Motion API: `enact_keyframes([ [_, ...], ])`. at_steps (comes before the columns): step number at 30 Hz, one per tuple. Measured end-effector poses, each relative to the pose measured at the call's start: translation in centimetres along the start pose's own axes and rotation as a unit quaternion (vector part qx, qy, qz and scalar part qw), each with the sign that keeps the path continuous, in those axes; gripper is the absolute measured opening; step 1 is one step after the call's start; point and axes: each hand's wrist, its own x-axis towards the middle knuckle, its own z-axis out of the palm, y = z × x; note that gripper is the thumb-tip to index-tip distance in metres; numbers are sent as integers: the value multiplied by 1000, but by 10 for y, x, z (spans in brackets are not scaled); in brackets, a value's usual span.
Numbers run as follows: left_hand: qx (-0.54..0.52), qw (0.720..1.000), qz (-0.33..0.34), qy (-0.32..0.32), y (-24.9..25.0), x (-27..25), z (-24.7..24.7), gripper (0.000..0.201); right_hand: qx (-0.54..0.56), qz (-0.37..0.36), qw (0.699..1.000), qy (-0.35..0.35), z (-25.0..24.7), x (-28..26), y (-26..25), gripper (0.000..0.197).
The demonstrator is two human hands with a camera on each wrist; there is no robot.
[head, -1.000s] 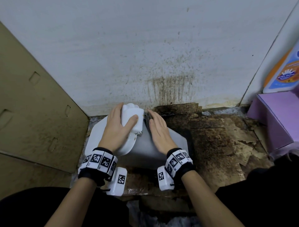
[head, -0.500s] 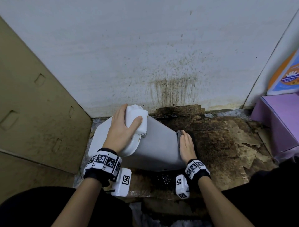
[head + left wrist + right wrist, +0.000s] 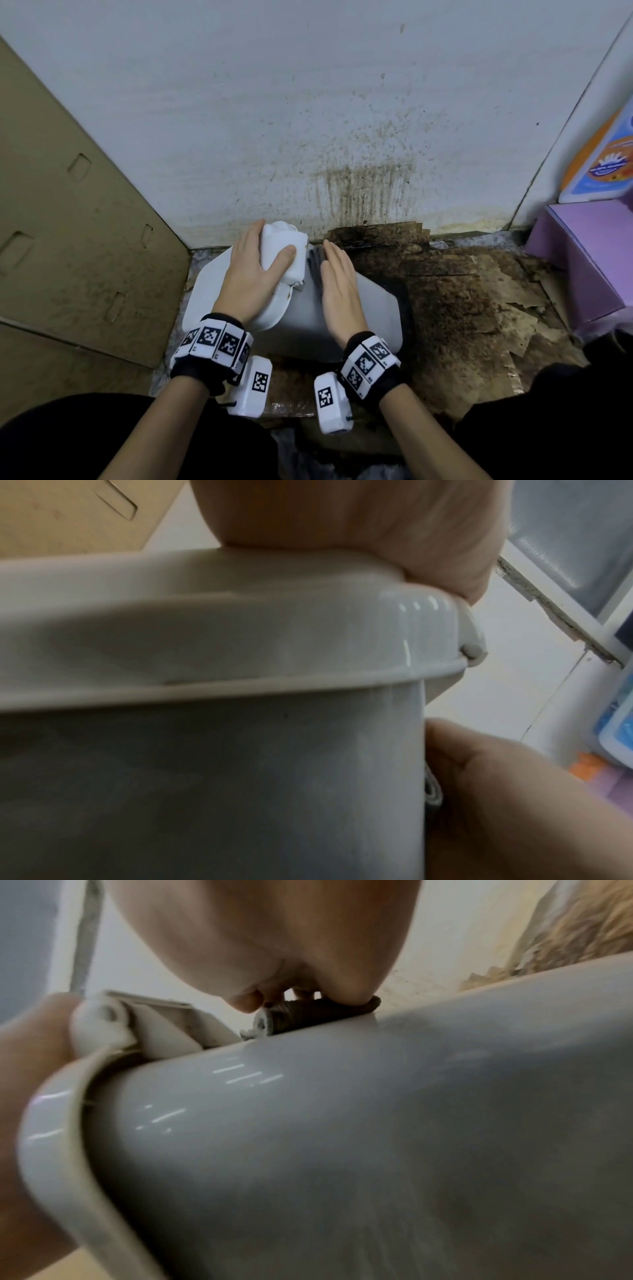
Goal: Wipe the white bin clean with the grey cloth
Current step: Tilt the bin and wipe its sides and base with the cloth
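a: where is the white bin (image 3: 363, 318) now?

b: it lies on its side on the stained cardboard floor (image 3: 455, 308), close to the dirty wall (image 3: 342, 120), with the lid (image 3: 209, 291) toward the left. the left hand (image 3: 255, 274) holds it at the top end: the fingers and the thumb are curled around the white hinge block (image 3: 286, 251) of the lid, and the palm rests on the lid.

a: and the grey cloth (image 3: 317, 270)?

b: it is under the right hand (image 3: 337, 287), on the upper side of the bin, just beside the hinge block. this hand is flat, the fingers straight and together, and it presses the cloth on the plastic. in the right wrist view the cloth (image 3: 318, 1014) looks folded or rolled under the fingertips (image 3: 245, 1001).

a: how much of the task is done, you think?

b: i judge it is in the middle. the side that faces up looks smooth and shiny, i see no marks on it there. but the underside, the base end and the inside are hidden, so i cannot tell if they are clean. the lid and the hinge area probably wait for wiping.

a: so more strokes are needed?

b: i think yes, and probably the bin must be turned too.
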Motion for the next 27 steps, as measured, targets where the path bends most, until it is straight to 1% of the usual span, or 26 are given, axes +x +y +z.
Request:
enact_keyframes([
  [2,-2,1000,-1,3,-1,-1,-1,93,-14,-30,999,-16,5,-4,-4,48],
  [5,-4,1000,0,0,0,-1,-2,93,-70,-77,995,-10,3,-9,8,51],
  [7,-8,1000,2,-1,0,0,-1,93,-88,-80,993,-4,-2,-7,19,51],
  [11,-10,1000,-8,-3,-2,3,0,93,-92,-29,995,1,-17,-6,43,50],
  [14,-11,1000,-12,-5,-1,2,-1,95,-119,23,992,29,-31,-9,77,52],
  [16,-11,1000,-12,-4,0,1,-1,95,-150,63,985,50,-41,-14,97,50],
  [18,-11,1000,-14,-8,2,2,0,97,-134,132,980,55,-51,-19,103,48],
  [20,-10,1000,-19,-11,3,4,1,97,-114,171,977,50,-56,-23,101,48],
  [24,-16,1000,-21,-6,0,5,-1,96,-128,170,975,66,-47,-25,95,49],
  [25,-16,1000,-21,-5,-1,5,-2,96,-129,169,973,91,-42,-27,96,50],
  [27,-15,1000,-20,-5,0,5,-2,96,-86,121,979,136,-26,-32,96,54],
])
